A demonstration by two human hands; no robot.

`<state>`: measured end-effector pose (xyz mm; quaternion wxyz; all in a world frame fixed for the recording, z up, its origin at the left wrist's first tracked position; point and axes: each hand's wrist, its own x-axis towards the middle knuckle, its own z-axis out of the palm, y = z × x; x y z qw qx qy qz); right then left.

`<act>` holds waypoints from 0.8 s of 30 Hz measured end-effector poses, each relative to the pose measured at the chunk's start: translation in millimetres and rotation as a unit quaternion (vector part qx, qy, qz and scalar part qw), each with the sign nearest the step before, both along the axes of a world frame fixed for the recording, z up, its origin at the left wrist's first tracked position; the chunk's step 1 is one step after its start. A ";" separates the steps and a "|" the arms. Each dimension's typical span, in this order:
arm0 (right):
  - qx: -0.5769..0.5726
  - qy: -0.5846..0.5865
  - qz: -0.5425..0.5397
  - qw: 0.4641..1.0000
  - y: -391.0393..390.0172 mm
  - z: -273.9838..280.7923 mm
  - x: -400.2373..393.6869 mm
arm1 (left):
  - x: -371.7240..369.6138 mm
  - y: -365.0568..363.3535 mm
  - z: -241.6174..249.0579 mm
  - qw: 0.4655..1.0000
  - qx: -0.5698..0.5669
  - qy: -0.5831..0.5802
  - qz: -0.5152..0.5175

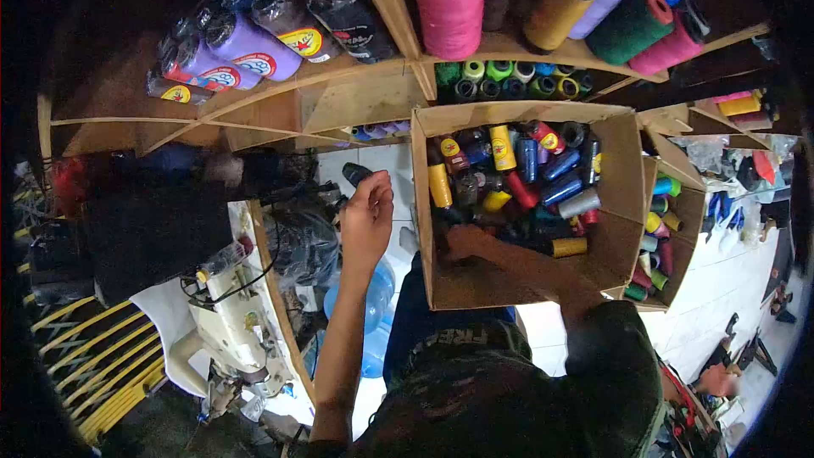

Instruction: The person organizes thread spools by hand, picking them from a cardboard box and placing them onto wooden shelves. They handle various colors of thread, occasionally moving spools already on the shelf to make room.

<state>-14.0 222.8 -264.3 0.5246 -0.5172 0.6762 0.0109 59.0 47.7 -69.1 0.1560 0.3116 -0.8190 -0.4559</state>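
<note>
My left hand (pixel 370 202) is raised beside the box's left side, fingers curled around one end of a dark thread spool (pixel 356 173). My right arm reaches into an open cardboard box (pixel 615 246), and my right hand (pixel 465 242) is low in its near left corner. Its fingertips are lost among dark spools, so their grip does not show. Thread spools lie jumbled in the box: a yellow spool (pixel 502 148), a blue spool (pixel 560 191), a grey spool (pixel 580 203) and a red spool (pixel 521 191) among them.
Wooden shelves (pixel 356 76) above hold large thread cones, including a pink cone (pixel 449 8) and purple cones (pixel 254 44). A second box (pixel 678 246) of spools stands at right. At left are a sewing machine (pixel 233 331) and a yellow folding gate (pixel 102 365).
</note>
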 end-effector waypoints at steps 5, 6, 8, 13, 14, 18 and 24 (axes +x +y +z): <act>-0.238 -0.008 -0.244 0.940 27.9 120.4 -95.9 | -13.4 9.1 -30.2 0.999 0.027 0.025 -0.015; -0.177 -0.019 -0.293 0.939 23.1 160.2 -121.3 | -16.3 12.3 -31.9 0.996 0.079 0.020 -0.020; -0.293 -0.082 -0.436 0.847 24.0 189.5 -149.7 | -25.9 16.9 -25.3 0.998 0.056 -0.008 -0.025; -0.481 -0.028 -0.518 0.707 -34.0 173.9 -200.0 | -28.2 13.9 -31.0 0.998 -0.024 -0.034 -0.040; -0.471 0.006 -0.513 0.717 -43.0 174.5 -198.5 | -28.2 14.7 -26.2 0.999 -0.011 -0.030 -0.041; -0.451 0.103 -0.469 0.752 -74.2 178.7 -204.8 | -23.7 19.7 -19.9 0.999 0.047 0.016 -0.023; -0.424 0.188 -0.391 0.795 -86.1 169.9 -217.8 | -20.6 20.5 -20.2 0.999 0.028 0.022 -0.020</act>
